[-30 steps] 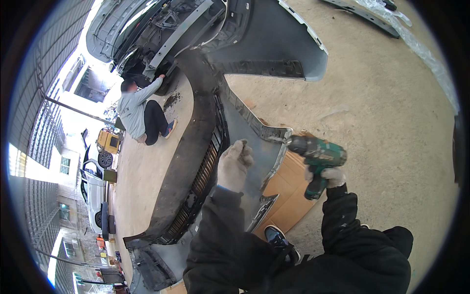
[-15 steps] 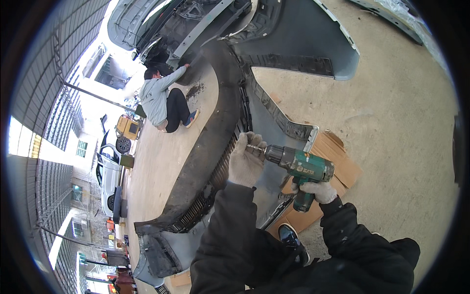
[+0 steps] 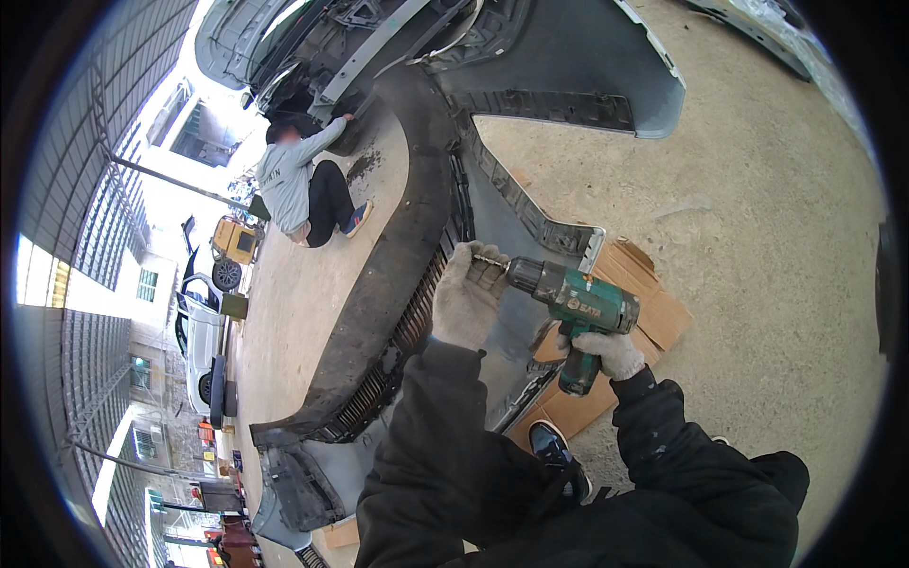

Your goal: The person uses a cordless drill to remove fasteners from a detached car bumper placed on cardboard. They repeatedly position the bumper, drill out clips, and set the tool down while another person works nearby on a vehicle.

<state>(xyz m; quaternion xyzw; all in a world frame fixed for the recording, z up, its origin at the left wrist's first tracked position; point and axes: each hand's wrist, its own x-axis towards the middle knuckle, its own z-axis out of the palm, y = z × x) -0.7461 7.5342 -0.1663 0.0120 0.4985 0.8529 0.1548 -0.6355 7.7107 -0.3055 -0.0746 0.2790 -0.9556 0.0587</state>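
A green and black cordless drill point(image 3: 598, 305) is held level in front of me, its chuck toward the left. My right hand point(image 3: 614, 353), in a pale work glove, is wrapped round its grip. Also gloved, my left hand point(image 3: 468, 301) closes its fingertips on the thin metal bit point(image 3: 491, 261) that sticks out of the chuck. Exactly how the fingers sit round the bit is partly hidden. Beneath both hands lies a large car bumper cover point(image 3: 380, 275), grey and black with slatted grille parts, its inner side showing.
Flattened cardboard point(image 3: 653, 308) lies under the bumper's right edge, by my shoe point(image 3: 552, 444). Beyond the bumper, another person point(image 3: 308, 183) squats at a car point(image 3: 365, 66) with its front stripped. A white vehicle point(image 3: 203, 331) and a yellow machine point(image 3: 235, 239) stand at the left.
The scene has shifted slightly left and up in the view. Both hands keep their hold on the drill and its bit; the other person stays squatting.
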